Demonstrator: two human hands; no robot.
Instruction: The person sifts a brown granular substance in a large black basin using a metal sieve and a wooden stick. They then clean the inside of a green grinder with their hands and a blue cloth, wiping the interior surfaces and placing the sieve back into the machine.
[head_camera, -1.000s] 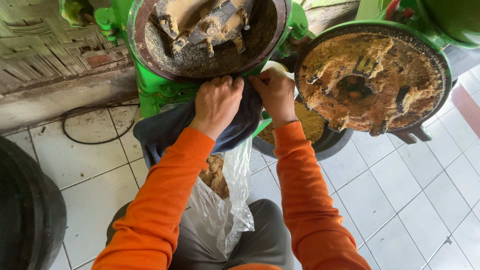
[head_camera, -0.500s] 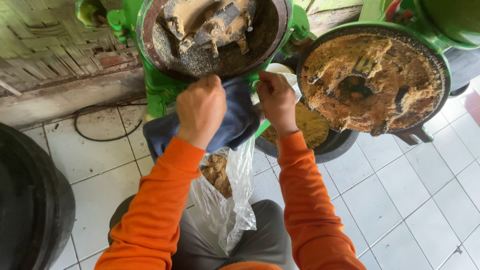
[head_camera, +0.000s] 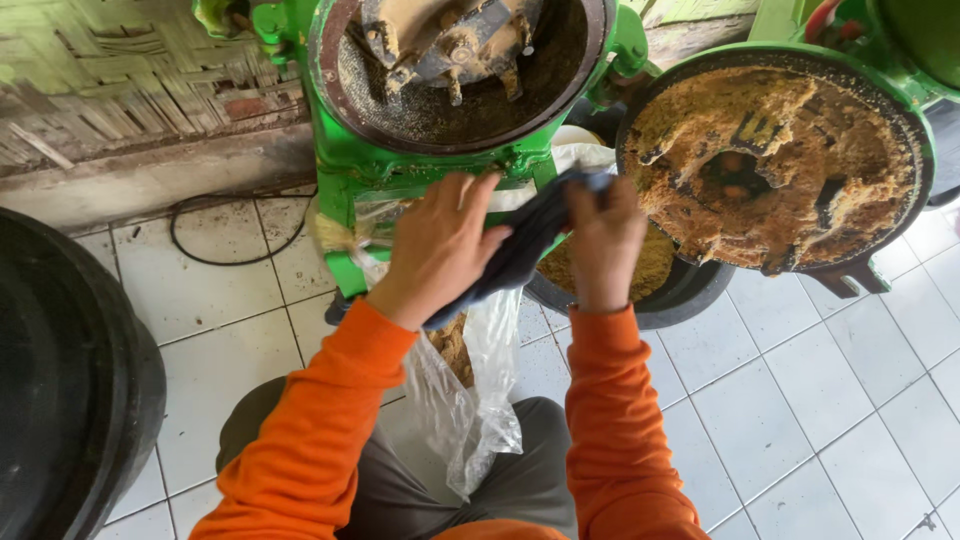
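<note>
Floor (head_camera: 800, 400): white square tiles, grey grout, lightly soiled. Black cable (head_camera: 235, 235) looped on tiles at foot of concrete ledge (head_camera: 150, 175); woven bamboo wall (head_camera: 110, 80) above.

Green grinding machine (head_camera: 370, 165): open round chamber, dark screen, blades caked with brown residue. Hinged round cover (head_camera: 775, 150) swung out to the right, inner face crusted with brown meal. Black basin (head_camera: 680, 290) beneath, holding brown meal.

Large black drum (head_camera: 60, 390) at left edge.

Dark blue cloth (head_camera: 530, 235): below machine's chamber, stretched between both hands. Left hand (head_camera: 440, 250) closed over its lower part; right hand (head_camera: 600, 240) pinching its upper end. Hands near each other, not touching.

Clear plastic bag (head_camera: 470, 400) hanging under the cloth, brown meal inside, resting toward grey-trousered lap. Orange sleeves.
</note>
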